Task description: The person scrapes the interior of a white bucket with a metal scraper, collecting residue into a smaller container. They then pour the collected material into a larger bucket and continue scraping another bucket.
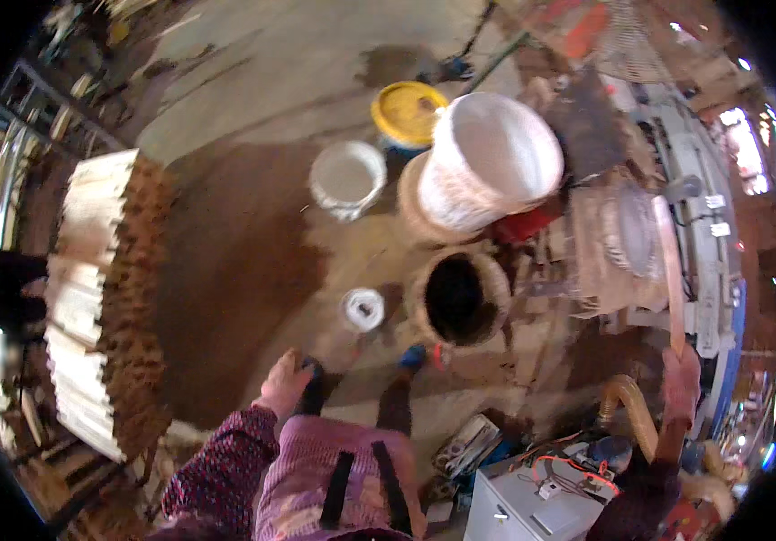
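My right hand (pixel 681 383), far out to the right, is closed round the lower end of a long, thin wooden slat (pixel 668 270). The slat points away from me, beside a long grey machine (pixel 705 225). Low in front of my body hangs my left hand (pixel 285 383), with its fingers loosely apart and no object visible in it; they are somewhat blurred. Nearest to that hand on the floor is a small white round object (pixel 363 309) with a dark centre.
On the left rises a stack of pale wooden strips (pixel 86 298). Ahead stand a tall white bucket (pixel 460 171), a smaller white bucket (pixel 348 178), a yellow-lidded pail (pixel 406 113) and a dark-filled bucket (pixel 460 302). A white cabinet (pixel 505 505) with cables is near my right side.
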Motion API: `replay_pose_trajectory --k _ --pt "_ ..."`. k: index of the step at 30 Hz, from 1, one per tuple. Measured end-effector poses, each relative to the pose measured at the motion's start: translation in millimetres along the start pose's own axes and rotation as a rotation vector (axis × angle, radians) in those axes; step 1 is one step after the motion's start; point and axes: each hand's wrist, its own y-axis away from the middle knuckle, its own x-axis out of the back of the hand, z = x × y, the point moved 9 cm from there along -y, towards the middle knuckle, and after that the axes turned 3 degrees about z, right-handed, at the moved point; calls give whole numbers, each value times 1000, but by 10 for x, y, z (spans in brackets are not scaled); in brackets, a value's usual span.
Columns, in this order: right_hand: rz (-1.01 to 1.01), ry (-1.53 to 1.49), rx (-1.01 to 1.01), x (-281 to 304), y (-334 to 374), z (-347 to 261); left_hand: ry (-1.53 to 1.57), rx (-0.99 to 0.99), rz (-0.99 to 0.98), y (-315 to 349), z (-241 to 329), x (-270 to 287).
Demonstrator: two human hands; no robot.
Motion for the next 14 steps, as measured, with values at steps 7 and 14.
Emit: replay_pose_trajectory --k 7,14 --pt "-803 -444 -386 -2176 2094 -1014 46 219 13 -120 -1031 336" --pt "-957 234 135 -4707 2437 -1904 110 344 -156 -574 -1481 -494"
